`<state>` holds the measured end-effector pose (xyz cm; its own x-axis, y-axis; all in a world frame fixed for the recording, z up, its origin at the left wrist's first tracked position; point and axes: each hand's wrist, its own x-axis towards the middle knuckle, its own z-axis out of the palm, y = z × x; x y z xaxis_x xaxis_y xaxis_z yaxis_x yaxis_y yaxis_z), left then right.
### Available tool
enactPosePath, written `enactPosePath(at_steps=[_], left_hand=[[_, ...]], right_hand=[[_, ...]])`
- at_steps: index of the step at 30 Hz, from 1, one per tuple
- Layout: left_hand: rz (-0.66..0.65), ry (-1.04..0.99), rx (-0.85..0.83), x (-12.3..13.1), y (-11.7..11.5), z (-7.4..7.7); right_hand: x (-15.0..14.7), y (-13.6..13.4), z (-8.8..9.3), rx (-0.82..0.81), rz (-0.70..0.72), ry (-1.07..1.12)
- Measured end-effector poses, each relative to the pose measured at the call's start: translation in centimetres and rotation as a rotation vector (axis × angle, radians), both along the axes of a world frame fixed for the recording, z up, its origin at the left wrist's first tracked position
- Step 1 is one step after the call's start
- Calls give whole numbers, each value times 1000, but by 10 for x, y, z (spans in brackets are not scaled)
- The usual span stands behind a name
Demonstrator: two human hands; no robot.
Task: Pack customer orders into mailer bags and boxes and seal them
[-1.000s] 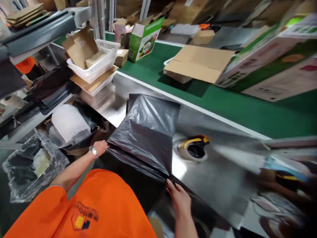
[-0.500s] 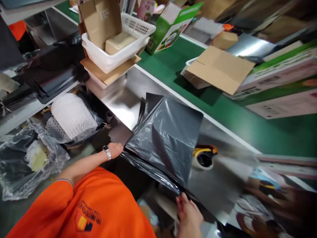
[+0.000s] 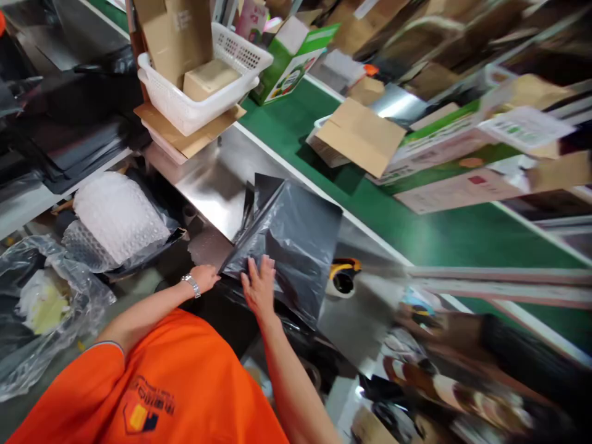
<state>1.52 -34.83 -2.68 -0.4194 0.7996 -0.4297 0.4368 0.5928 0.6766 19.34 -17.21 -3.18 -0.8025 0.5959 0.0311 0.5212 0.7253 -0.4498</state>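
Note:
A black plastic bag [image 3: 305, 228] lies on the steel table in front of me. My left hand [image 3: 206, 279], with a metal watch on its wrist, is closed on the bag's near left corner. My right hand [image 3: 259, 285] rests on the bag's near part with its fingers spread and the palm down. Just right of the bag stands a tape dispenser [image 3: 343, 277] with a yellow and black top. What lies under the bag is hidden.
A white basket [image 3: 198, 111] holding cardboard boxes stands at the back left. Beyond the steel table [image 3: 370, 320] runs a green conveyor belt [image 3: 416, 228] with open cartons [image 3: 361, 135]. Bubble wrap [image 3: 120, 216] and a clear plastic bag [image 3: 92, 302] lie at my left.
My right hand has left the bag's near right corner and moved left onto its top, fingers now spread. My left hand keeps its hold. The view has shifted to the right.

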Motion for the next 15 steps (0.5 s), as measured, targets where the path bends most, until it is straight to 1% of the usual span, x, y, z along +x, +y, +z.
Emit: enactPosePath(at_steps=[1, 3, 4, 6, 8, 9, 11, 15], left_hand=[[91, -106, 0, -2, 0, -1], [229, -276, 4, -5, 1, -3], [268, -331, 7, -6, 1, -5], [304, -407, 6, -6, 1, -9], [349, -497, 7, -5, 1, -13], [370, -541, 9, -4, 1, -14], [402, -616, 20, -4, 1, -15], [431, -720, 42, -7, 2, -14]], right_hand=[[-3, 2, -6, -60, 43, -56], [6, 10, -17, -190, 59, -126], [16, 14, -21, -247, 35, -134], [37, 19, -26, -314, -33, -118], [50, 15, -27, -325, -80, -85], [51, 8, -27, -324, -86, -68], [42, -11, -26, -342, -64, -6], [-3, -53, -21, -430, -25, 196]])
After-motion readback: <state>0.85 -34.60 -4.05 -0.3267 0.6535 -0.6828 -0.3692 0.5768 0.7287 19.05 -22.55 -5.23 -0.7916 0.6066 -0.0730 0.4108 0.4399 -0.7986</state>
